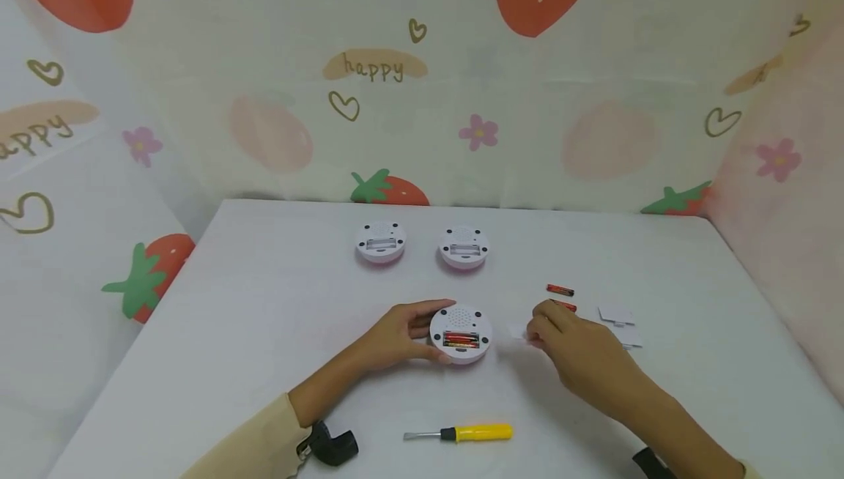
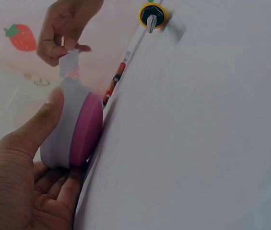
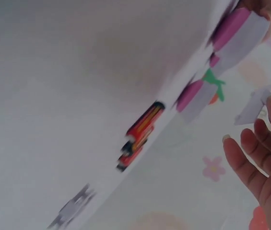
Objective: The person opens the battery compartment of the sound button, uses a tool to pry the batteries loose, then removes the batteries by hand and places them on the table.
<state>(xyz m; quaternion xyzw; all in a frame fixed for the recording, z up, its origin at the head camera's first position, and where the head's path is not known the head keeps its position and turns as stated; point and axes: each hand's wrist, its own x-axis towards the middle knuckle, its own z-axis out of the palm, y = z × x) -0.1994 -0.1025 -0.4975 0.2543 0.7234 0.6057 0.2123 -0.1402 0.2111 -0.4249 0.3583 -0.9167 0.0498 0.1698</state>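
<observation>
My left hand (image 1: 395, 334) grips a round white device with a pink underside (image 1: 461, 318) by its left edge, fingers behind and thumb in front. Red batteries (image 1: 461, 340) lie side by side in its uncovered compartment, which faces up. To the right of it, my right hand (image 1: 583, 351) pinches a small white battery cover (image 3: 253, 106) between thumb and fingers. In the left wrist view that cover hangs just past the device's rim. Two loose red batteries (image 1: 560, 290) lie on the table behind the right hand, one partly covered by its fingers.
Two similar devices, one at left (image 1: 380, 242) and one at right (image 1: 464, 247), stand farther back with bare compartments. More white covers (image 1: 617, 315) lie right of the right hand. A yellow-handled screwdriver (image 1: 483, 433) lies near the front. Printed cloth (image 1: 395, 135) backs the white table (image 1: 264, 259).
</observation>
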